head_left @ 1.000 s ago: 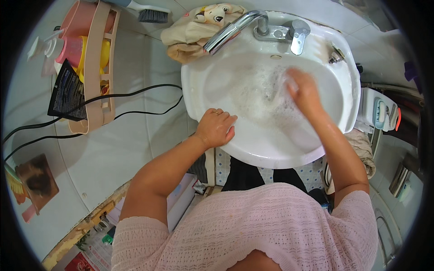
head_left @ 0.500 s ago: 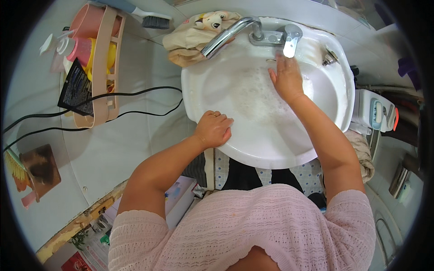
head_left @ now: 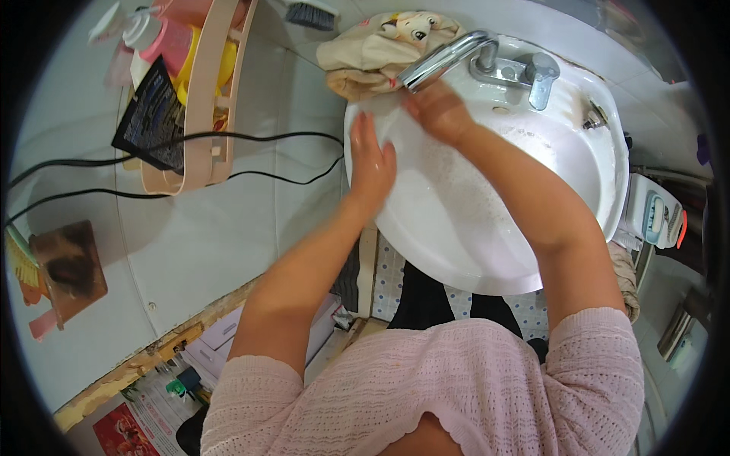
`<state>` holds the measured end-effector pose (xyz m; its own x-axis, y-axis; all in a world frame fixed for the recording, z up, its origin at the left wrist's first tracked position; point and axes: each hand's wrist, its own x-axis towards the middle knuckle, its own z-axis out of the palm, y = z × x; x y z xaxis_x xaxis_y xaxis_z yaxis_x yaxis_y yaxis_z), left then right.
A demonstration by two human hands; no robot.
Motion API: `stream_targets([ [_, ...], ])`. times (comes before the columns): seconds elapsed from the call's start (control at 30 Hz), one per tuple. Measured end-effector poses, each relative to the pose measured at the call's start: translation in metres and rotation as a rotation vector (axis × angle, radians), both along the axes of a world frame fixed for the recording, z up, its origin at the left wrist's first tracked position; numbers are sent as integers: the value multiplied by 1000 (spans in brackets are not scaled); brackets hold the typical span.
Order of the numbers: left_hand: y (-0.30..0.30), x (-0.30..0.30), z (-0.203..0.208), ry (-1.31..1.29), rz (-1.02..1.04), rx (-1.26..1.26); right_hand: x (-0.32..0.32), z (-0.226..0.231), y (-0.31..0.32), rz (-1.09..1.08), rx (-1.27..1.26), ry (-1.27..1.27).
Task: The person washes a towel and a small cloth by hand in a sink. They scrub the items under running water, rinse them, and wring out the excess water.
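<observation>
My left hand (head_left: 373, 163) is held over the left side of the white washbasin (head_left: 464, 262), fingers stretched out and thumb apart, with nothing in it. Close to the end of the chrome tap (head_left: 449, 61) is my right hand (head_left: 442, 114), smeared by motion. Whether its fingers touch the spout is hard to make out. Thin suds (head_left: 456, 178) lie in the bowl. Right of the spout stands the tap's lever (head_left: 541, 83). A beige cloth (head_left: 365, 57) with a cartoon face is bunched on the basin's back left rim, beside the spout.
On the left wall hangs a pink rack (head_left: 199, 114) with bottles and a black packet (head_left: 156, 114). Black cables (head_left: 277, 136) run from there toward the basin. A grey brush (head_left: 310, 15) is behind the cloth. A small metal fitting (head_left: 595, 115) sits on the basin's right rim.
My right hand has gone from the tap's lever leftward to the spout's end. The left hand has come off the front rim, moved farther back and opened. The whole view has shifted.
</observation>
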<state>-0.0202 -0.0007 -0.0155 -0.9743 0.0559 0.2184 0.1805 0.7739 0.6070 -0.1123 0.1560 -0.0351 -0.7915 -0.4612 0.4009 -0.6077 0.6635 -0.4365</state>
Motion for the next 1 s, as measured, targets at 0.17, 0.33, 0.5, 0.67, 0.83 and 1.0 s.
stream_targets([
  [0.17, -1, -58, -1, -201, 210, 456, 23, -28, -57, -113, -66, 67],
  [0.33, -23, -30, 9, -195, -2, 256, 82, -14, -46, 226, -144, -51],
  [0.5, 7, 46, 0, -131, -251, -579, 175, -19, 33, 489, 49, -769],
  [0.67, 79, 112, -5, -701, -538, -853, 164, 32, 228, 278, 831, -986],
  [0.83, 188, 119, -10, -952, -876, -296, 138, 47, 315, 88, 734, -197],
  [1.0, 136, 96, -52, -808, -757, -556, 194, 49, 301, 88, 501, -172],
])
